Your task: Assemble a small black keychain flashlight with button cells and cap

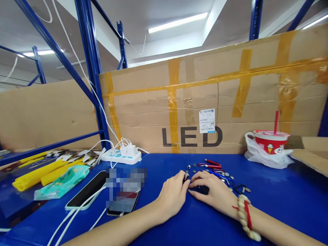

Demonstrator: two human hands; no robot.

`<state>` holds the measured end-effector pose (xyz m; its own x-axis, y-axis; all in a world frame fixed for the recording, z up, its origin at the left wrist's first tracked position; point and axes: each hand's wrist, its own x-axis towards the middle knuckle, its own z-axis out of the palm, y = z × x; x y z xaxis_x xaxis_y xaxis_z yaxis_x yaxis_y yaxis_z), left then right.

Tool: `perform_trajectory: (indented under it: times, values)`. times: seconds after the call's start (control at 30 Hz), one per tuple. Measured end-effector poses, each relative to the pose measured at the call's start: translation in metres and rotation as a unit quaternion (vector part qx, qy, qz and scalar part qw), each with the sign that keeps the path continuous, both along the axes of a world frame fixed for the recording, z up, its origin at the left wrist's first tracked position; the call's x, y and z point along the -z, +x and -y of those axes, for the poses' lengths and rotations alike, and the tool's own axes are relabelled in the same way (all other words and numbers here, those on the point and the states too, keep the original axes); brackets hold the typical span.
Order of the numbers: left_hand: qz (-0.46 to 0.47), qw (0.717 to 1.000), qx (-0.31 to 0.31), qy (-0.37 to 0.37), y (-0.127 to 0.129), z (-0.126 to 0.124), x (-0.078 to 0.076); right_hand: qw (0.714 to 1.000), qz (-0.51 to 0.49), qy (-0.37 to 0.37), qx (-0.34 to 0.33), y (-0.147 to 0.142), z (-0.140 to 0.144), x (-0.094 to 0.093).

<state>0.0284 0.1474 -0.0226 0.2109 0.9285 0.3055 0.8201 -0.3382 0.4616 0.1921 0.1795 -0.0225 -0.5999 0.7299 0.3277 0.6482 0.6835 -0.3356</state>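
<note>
Head view: my left hand (pixel 172 195) and right hand (pixel 214 191) pinch a small dark metal part (pixel 186 177), fingers closed; I'd steady both wrists on the blue desk (pixel 282 201).

A smooth blue work table (pixel 282 201) filled the near ground, and behind it stood a wide brown cardboard sheet (pixel 217 102) patched with yellow tape and printed "LED". Dark blue steel racking posts (pixel 91 68) rose on the left. Far overhead, long white fluorescent tube lights (pixel 178 22) lit a pale ceiling (pixel 159 13).
</note>
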Motion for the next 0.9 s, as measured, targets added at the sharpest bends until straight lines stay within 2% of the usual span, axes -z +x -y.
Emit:
perform_trajectory:
  times: [0.17,0.4,0.67,0.8,0.9]
  values:
    - [0.016,1.000,-0.001,-0.015,-0.0002,-0.0004,0.0007,0.999,-0.037,-0.023,0.012,-0.0029,-0.0001,0.0001]
    - [0.132,0.990,0.010,-0.048,-0.0022,-0.0049,0.0065,0.996,-0.075,-0.045,0.005,-0.0017,0.0040,0.0016]
    - [0.252,0.963,0.020,-0.088,0.0007,-0.0051,-0.0011,0.996,-0.064,-0.059,0.005,-0.0012,0.0039,0.0010]
    - [0.274,0.957,0.005,-0.100,0.0026,-0.0038,-0.0020,0.998,-0.041,-0.040,0.014,-0.0020,0.0061,-0.0009]
    - [0.259,0.961,0.015,-0.092,0.0056,-0.0010,-0.0022,0.999,-0.026,-0.028,0.020,-0.0022,0.0063,-0.0021]
